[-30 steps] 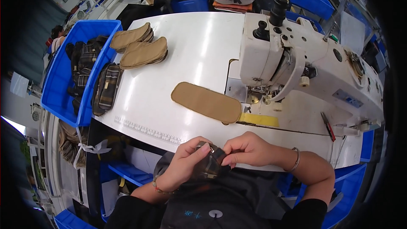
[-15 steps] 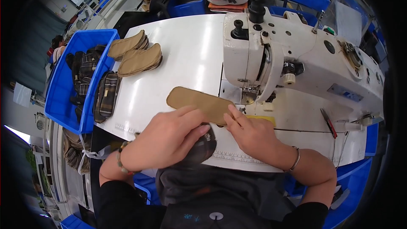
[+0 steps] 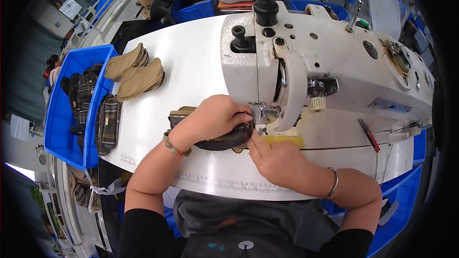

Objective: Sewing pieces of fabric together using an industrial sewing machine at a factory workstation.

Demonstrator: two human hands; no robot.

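Just left of the presser foot of the white sewing machine (image 3: 267, 112), a dark plaid fabric pouch (image 3: 222, 142) lies with its rounded end close to the needle area. My left hand (image 3: 217, 117) reaches over it, thumb and fingers closed on its upper edge. From the right, my right hand (image 3: 277, 157) pinches the pouch's right end, its fingertips partly hidden there. A khaki fabric panel (image 3: 180, 112) shows beyond and under the pouch; how the two are joined is hidden by my left hand.
Khaki panels (image 3: 141, 81) lie stacked at the left of the white table. Beside them are another plaid pouch (image 3: 108, 124) and a blue bin (image 3: 88, 150) of dark pouches. Red-handled snips (image 3: 369, 135) rest on the machine bed, right of a yellow strip (image 3: 284, 141).
The plaid pouch has come up from the table's front edge onto the khaki panel beside the machine. My left hand has moved up and right with it; my right hand stays near the needle.
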